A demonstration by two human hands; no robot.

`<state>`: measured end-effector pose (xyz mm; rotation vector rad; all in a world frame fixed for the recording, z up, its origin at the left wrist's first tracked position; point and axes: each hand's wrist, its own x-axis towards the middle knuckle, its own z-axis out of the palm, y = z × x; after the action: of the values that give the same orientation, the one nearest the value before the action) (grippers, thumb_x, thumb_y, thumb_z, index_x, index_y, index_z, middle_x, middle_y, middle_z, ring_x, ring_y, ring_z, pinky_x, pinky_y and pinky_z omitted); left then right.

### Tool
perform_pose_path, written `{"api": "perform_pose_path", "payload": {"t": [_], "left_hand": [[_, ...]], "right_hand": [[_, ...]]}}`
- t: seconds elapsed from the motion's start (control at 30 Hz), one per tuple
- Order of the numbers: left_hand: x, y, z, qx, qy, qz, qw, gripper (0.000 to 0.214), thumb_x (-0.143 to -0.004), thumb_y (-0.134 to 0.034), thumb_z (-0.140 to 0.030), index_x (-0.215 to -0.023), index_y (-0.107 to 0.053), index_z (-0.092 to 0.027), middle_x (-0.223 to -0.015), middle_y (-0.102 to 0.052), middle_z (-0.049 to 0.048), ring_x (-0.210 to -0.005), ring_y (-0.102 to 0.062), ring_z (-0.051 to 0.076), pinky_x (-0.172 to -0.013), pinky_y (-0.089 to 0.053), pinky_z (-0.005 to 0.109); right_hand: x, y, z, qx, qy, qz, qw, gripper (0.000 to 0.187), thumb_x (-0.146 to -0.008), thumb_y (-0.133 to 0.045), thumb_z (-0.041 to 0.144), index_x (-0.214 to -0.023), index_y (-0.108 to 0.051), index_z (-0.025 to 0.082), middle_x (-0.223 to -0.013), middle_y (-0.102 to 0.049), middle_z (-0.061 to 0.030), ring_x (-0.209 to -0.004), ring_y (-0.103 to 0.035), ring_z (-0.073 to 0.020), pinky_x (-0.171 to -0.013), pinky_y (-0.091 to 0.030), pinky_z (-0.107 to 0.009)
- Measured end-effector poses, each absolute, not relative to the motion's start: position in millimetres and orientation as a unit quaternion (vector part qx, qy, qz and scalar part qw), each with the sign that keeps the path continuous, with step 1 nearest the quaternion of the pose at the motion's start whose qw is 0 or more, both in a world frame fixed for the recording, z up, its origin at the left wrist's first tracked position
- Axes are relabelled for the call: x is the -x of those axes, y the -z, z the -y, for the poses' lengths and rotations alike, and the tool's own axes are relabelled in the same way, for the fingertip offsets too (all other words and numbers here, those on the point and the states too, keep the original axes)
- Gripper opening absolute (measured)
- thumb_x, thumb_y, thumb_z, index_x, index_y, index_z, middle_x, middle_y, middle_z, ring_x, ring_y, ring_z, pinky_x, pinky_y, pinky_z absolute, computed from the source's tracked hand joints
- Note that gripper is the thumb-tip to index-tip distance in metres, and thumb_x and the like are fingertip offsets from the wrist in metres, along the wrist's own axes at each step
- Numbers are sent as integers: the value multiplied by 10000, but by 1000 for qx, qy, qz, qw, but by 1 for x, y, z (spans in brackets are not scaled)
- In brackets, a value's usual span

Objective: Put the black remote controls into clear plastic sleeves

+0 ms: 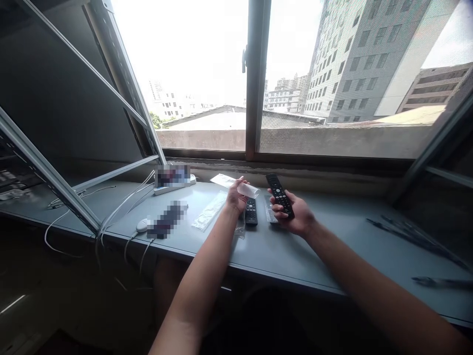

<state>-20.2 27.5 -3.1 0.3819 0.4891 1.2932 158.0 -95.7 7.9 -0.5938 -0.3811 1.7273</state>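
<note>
My right hand (295,212) is closed round a black remote control (280,193), its button side up and its far end tilted toward the window. In my left hand (237,195) a thin, whitish plastic sleeve (249,190) is pinched between the fingers, a little above the table. Below and between the hands, a second black remote control (252,213) lies on the table. Left of my left hand lies a clear plastic bag (209,213). Another item in clear wrap (271,209) is partly hidden behind my right hand.
The grey table (318,268) runs along the window. At the left stand a metal shelf frame (48,170), white cables (111,212), a white power strip (175,184) and a round white charger (142,226) beside a blurred-out object (166,222). Dark cables (417,239) lie at the right.
</note>
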Motion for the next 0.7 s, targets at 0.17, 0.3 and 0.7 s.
{"api": "perform_pose_path", "payload": {"t": [0.17, 0.3, 0.7], "left_hand": [[20, 3, -28, -174, -591, -224, 755, 217, -860, -907, -168, -922, -699, -160, -846, -733, 5, -709, -726, 119, -665, -586, 244], [20, 4, -29, -173, -589, -222, 757, 244, -845, -925, -187, -909, -690, -167, -847, -734, 2, -706, -727, 125, -644, -579, 254], [20, 6, -30, -178, -593, -223, 752, 234, -851, -916, -174, -919, -692, -169, -873, -752, 23, -713, -734, 134, -670, -588, 256]], "right_hand": [[-158, -9, 98, 270, -733, 174, 600, 257, -1151, -535, 348, -1263, -663, 154, -799, -679, -37, -580, -640, -145, -412, -560, -201], [-156, -9, 97, 325, -716, 155, 598, 191, -1124, -602, 305, -1237, -666, 165, -1001, -797, -120, -750, -773, -195, -570, -694, -273], [-154, -9, 98, 267, -733, 176, 601, 258, -1141, -542, 339, -1277, -674, 164, -823, -687, -54, -603, -639, -157, -432, -587, -217]]}}
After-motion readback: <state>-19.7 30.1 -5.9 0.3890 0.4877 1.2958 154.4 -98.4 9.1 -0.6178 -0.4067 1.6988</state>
